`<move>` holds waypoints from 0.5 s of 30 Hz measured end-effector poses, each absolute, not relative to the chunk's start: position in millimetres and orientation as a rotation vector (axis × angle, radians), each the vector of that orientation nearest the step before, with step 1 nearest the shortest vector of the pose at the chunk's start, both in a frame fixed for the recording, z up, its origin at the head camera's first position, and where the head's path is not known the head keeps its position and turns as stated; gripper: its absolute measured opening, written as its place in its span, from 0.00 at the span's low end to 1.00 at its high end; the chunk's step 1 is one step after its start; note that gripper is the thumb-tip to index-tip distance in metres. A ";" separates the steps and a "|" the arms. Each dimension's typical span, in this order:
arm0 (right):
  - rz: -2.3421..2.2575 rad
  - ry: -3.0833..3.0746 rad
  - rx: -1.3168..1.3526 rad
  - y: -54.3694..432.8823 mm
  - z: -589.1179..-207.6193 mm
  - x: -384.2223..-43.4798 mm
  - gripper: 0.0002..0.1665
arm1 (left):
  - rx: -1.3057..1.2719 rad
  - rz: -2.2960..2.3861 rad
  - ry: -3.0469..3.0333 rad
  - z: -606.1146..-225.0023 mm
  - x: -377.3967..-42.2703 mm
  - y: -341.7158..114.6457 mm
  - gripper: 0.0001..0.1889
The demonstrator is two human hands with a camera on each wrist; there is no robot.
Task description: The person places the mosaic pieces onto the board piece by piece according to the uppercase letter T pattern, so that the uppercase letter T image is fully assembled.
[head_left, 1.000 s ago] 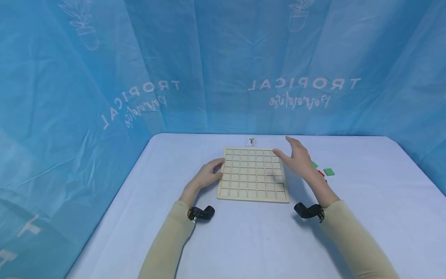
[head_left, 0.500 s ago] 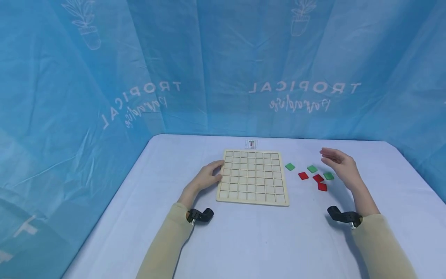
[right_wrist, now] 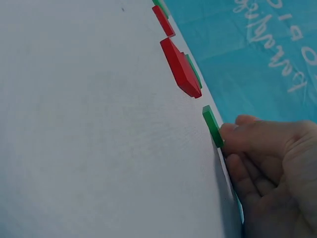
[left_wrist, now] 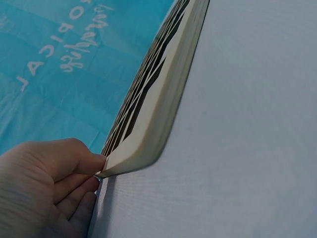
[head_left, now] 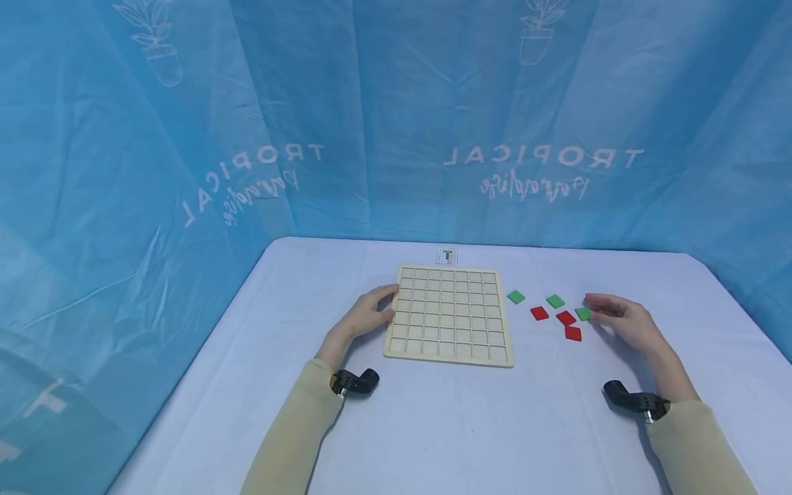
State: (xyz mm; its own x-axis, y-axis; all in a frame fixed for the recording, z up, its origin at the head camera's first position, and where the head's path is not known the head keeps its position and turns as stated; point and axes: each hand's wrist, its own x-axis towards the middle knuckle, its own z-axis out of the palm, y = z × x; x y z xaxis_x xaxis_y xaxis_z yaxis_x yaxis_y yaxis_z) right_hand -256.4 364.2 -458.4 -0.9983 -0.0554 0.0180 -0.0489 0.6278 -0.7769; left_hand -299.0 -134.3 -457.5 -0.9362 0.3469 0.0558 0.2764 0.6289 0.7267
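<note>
green tile [head_left: 583, 314] lies at the tip of the right hand [head_left: 623, 323], thumb and fingers apart.

Right hand [head_left: 626, 323] | is leaving wooden grid board [head_left: 447, 316] | is lowering to its nearest green square tile [head_left: 583, 314]

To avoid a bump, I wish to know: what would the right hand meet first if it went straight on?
The right hand would probably meet the nearest green tile first; whether they already touch is hard to tell.
</note>
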 end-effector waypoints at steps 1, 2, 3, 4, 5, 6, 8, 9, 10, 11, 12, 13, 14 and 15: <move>-1.321 2.843 -0.104 364.5 -459.5 -255.9 0.30 | 0.526 1.209 2.754 -457.7 -298.9 -134.3 0.31; -1.295 2.861 -0.115 364.9 -460.4 -255.4 0.29 | 0.527 1.212 2.753 -458.1 -299.0 -134.3 0.31; -1.270 2.880 -0.128 365.0 -461.3 -254.9 0.28 | 0.528 1.215 2.750 -458.2 -298.9 -134.4 0.31; -1.246 2.901 -0.144 365.2 -462.2 -254.4 0.27 | 0.531 1.221 2.748 -458.5 -298.7 -134.5 0.30; -1.222 2.924 -0.161 365.4 -463.4 -254.0 0.26 | 0.534 1.222 2.746 -458.8 -298.6 -134.7 0.30; -1.202 2.945 -0.177 365.7 -464.5 -253.7 0.25 | 0.537 1.222 2.745 -459.1 -298.5 -134.8 0.30; -1.184 2.972 -0.203 366.2 -467.0 -253.8 0.24 | 0.540 1.214 2.749 -459.6 -298.4 -135.0 0.30; -1.177 2.981 -0.211 366.6 -468.4 -254.2 0.24 | 0.539 1.208 2.751 -459.7 -298.4 -135.1 0.30; -1.172 2.988 -0.212 367.0 -469.5 -254.4 0.24 | 0.540 1.203 2.756 -460.1 -298.5 -135.2 0.30; -1.164 2.997 -0.211 367.3 -470.8 -255.0 0.24 | 0.539 1.196 2.760 -459.9 -298.6 -135.1 0.30; -1.157 3.003 -0.207 367.4 -471.8 -255.4 0.24 | 0.537 1.194 2.762 -459.6 -298.4 -135.0 0.30; -1.150 3.010 -0.202 367.3 -472.4 -255.6 0.25 | 0.536 1.196 2.763 -459.3 -298.7 -134.9 0.30; -1.145 3.017 -0.194 366.8 -472.7 -255.7 0.25 | 0.535 1.195 2.765 -458.9 -298.8 -134.7 0.30; -1.147 3.021 -0.185 366.3 -473.0 -255.4 0.25 | 0.535 1.199 2.765 -458.7 -298.3 -134.4 0.30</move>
State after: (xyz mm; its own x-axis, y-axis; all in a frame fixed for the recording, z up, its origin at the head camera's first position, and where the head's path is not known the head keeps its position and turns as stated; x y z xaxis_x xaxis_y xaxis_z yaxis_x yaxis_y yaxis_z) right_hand -255.4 366.3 -473.0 -0.9890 -0.0728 0.1291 -0.1401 0.7428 -0.6546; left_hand -298.3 -134.4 -458.7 -0.9358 0.3469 0.0632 0.2833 0.6328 0.7207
